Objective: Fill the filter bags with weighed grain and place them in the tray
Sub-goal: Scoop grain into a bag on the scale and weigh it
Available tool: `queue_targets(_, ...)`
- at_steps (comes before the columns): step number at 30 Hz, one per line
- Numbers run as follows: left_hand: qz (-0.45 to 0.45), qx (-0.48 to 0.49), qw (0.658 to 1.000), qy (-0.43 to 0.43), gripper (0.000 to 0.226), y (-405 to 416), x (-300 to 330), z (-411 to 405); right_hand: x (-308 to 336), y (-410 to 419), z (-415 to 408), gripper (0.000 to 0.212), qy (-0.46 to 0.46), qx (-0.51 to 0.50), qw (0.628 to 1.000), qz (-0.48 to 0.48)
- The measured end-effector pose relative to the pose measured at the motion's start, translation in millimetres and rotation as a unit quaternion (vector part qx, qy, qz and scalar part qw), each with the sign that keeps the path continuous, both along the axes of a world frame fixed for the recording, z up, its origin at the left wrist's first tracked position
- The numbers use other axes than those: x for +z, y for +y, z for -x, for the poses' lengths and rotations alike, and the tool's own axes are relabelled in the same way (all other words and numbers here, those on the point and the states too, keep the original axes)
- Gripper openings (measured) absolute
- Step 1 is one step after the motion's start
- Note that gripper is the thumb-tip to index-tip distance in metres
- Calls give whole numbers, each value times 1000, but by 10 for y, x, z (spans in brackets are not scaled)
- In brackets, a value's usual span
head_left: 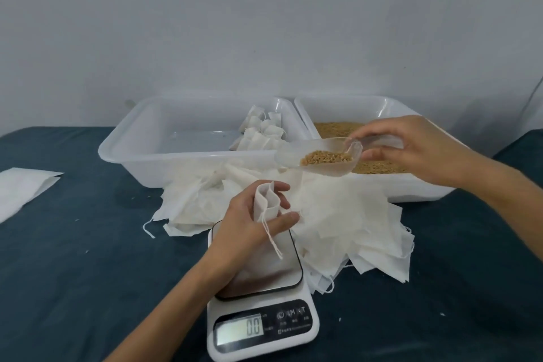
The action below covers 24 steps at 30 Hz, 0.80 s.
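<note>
White filled bags (260,129) already heaped in left tray (126,141); large pile of empty bags (338,214) left on surface. Left hand (249,214) gripping one open filter bag (266,200) above scale (264,317) reading zero. Right hand (411,147) pinching clear scoop (320,159) of grain (326,157), just above and right of bag mouth, not yet poured.

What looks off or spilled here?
Little. Pale specks are scattered on the dark teal cloth, possibly stray grain. The empty filter bags lie in a loose, askew heap around the scale, some overhanging its side. One bag lies apart at far left.
</note>
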<state>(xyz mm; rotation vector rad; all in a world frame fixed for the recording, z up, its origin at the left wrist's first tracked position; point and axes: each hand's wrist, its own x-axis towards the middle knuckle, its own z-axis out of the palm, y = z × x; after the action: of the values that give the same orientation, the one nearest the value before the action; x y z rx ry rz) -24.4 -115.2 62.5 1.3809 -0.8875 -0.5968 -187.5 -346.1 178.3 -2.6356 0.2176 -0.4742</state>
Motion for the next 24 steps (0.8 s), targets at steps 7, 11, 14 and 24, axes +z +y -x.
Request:
queue_targets(7, -14, 3, 1000, -12, 22, 7, -6, -18, 46, 101, -16, 29, 17, 9, 998, 67)
queue_targets(11, -12, 3, 1000, -9, 23, 6, -3, -15, 98, 142, -8, 29, 19, 5, 992, 122)
queue_targets(14, -17, 4, 1000, 0, 28, 10, -3, -13, 107, 171, -21, 29, 20, 6, 985, 169)
queue_targets(24, -16, -3, 999, 28, 36, 16, 9, -3, 137, 208, -67, 28, 14, 9, 969, 247)
